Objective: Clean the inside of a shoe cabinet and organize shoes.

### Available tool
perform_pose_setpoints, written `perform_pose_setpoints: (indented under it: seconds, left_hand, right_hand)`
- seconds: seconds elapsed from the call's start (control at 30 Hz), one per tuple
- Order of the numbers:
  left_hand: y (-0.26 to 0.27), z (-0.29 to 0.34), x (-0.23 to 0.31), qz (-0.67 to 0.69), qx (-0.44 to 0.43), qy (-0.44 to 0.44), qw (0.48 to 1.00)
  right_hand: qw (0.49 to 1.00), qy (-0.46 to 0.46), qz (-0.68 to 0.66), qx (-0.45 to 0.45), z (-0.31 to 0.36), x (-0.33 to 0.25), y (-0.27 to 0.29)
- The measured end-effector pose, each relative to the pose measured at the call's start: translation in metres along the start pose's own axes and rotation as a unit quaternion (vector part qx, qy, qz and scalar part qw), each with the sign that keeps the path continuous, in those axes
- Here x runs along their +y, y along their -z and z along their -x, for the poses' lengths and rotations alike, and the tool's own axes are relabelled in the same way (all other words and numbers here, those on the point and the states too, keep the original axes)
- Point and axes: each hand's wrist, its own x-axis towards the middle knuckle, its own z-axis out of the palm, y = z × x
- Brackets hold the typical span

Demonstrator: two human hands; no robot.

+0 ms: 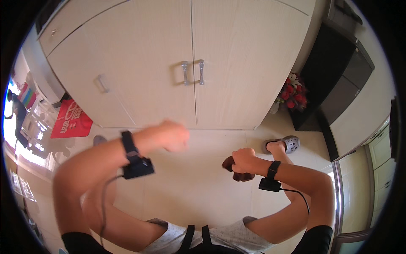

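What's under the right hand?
A brown item sticks out on two sides of the right hand, with pale floor beyond. The hand covers the item's middle; can't tell what it is.

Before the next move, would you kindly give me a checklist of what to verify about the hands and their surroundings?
1. Right hand has a grip on the brown item: ok, its fingers are closed on it.
2. Left hand helps hold the brown item: not ok, it is apart from it, to its left.
3. Left hand is free of objects: cannot tell, it is blurred.
4. Cabinet doors are shut: ok.
5. Brown item is lifted off the floor: cannot tell for sure from this single view.
6. Black wrist straps are on: ok, one on each arm.
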Motion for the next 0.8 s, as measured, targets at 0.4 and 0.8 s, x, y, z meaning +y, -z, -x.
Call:
perform_pose_setpoints:
  seconds: [0.4,0.8]
  left_hand:
    - [-0.268,-0.159,-0.06,0.156,-0.036,0.097,0.982]
    - [-0.319,-0.173,-0.109,0.431,0.043,0.078,0.898]
  right_hand:
    - [0.883,-0.283,-0.136,0.349,-0.155,0.124,-0.136]
    - [0.84,-0.298,-0.165,0.422,-0.235,0.089,-0.192]
